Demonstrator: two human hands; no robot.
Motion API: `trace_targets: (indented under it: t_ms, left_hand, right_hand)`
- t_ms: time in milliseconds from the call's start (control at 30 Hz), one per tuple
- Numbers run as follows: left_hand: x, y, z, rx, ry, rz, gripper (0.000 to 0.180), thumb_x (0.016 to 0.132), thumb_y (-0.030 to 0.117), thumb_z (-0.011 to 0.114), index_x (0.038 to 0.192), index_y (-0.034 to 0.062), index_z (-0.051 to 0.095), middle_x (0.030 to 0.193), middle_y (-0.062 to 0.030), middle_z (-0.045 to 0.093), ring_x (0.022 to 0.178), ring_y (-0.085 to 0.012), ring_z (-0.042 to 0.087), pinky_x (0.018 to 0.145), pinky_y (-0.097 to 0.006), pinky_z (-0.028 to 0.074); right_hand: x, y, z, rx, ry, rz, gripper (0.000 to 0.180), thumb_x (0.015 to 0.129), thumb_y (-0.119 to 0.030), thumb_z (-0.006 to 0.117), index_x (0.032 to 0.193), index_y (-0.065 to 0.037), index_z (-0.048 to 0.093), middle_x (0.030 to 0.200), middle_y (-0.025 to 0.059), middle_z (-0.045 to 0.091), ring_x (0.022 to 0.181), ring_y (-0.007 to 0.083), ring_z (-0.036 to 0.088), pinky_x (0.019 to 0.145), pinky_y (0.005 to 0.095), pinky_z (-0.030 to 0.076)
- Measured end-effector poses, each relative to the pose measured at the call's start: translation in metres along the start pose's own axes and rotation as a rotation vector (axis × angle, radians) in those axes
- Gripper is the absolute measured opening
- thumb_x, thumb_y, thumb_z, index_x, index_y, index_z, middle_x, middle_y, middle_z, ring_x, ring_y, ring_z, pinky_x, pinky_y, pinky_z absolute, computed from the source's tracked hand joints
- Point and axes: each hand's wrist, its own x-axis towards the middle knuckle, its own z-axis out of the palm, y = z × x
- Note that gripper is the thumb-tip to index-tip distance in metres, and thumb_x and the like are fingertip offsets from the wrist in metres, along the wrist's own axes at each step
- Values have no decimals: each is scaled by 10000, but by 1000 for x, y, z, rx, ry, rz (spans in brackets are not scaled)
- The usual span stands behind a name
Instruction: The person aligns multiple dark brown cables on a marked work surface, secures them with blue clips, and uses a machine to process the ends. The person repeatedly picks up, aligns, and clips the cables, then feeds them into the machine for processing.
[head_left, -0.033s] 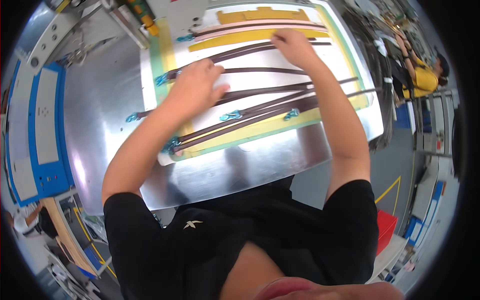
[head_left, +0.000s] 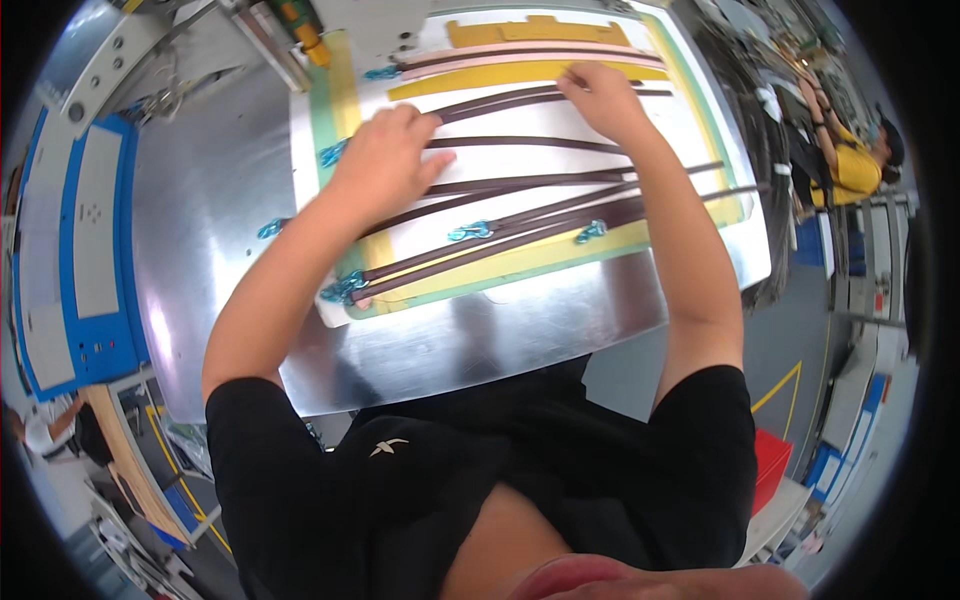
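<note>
Dark brown, narrow strips (head_left: 530, 142), several tipped with crinkled teal-blue clumps (head_left: 345, 287), lie in a loose fan on a white board (head_left: 540, 121) edged with yellow and pale green bands. The board rests on a shiny bare-metal desk (head_left: 210, 200).

The left hand (head_left: 385, 155) is palm down over the left part of the upper strips, its fingertips at a pair of dark strips (head_left: 500, 103). Its thumb stands clear of the fingers, so that grip is partly open; whether the fingers press on anything underneath is hidden. The right hand (head_left: 600, 98) is further along the same pair, near their right ends, with fingers curled and thumb and forefinger close together; I cannot tell whether its grip has hold of a strip or only touches it.

Just beyond the hands lie a long, flat, yellow strip (head_left: 480, 80), a pale pink band (head_left: 470, 66) with a dark strip along it, and a notched yellow panel (head_left: 540, 32).

A blue-and-white machine casing (head_left: 105, 345) stands to the left; a person in a yellow top (head_left: 855, 170) is off to the right.
</note>
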Motion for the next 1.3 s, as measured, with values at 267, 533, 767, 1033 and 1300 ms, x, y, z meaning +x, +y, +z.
trace_targets:
  t_ms: [267, 533, 767, 1033, 1300]
  left_hand:
    - [55, -58, 27, 210, 63, -189, 812, 997, 686, 580, 1598, 148, 492, 1638, -236, 431, 1502, -427, 424, 1226, -522, 356]
    - [55, -81, 41, 224, 171, -71, 658, 1017, 529, 622, 1464, 46, 597, 1517, -204, 579, 1423, -350, 530, 1168, -528, 413]
    - [54, -87, 35, 277, 311, -82, 477, 960, 359, 707, 1279, 5, 691, 1373, -197, 665, 1247, -364, 638, 1069, -480, 495]
    - [57, -83, 30, 287, 181, -68, 603, 1033, 391, 602, 1462, -31, 560, 1450, -246, 612, 1339, -391, 582, 1148, -472, 441]
    - [59, -92, 40, 284, 200, -39, 548, 1039, 403, 620, 1445, 36, 597, 1439, -188, 635, 1287, -390, 617, 1090, -474, 495]
  right_hand:
    - [49, -59, 42, 48, -31, -84, 347, 1008, -321, 671, 1044, 13, 755, 920, 220, 740, 871, 396, 703, 817, 454, 552]
    - [83, -85, 87, 78, -97, -88, 332, 984, -313, 701, 1051, 9, 749, 979, 204, 740, 904, 393, 699, 824, 458, 545]
    - [78, -77, 94, -13, -49, -166, 248, 977, -246, 663, 1117, -73, 774, 1088, 160, 726, 1013, 380, 698, 879, 472, 557]
    - [74, -98, 82, 19, -6, -230, 217, 936, -222, 699, 994, -21, 758, 984, 213, 716, 965, 415, 693, 868, 489, 561]
    - [77, -98, 87, 20, -43, -203, 214, 951, -218, 681, 1027, -40, 773, 997, 195, 720, 976, 387, 707, 867, 478, 576]
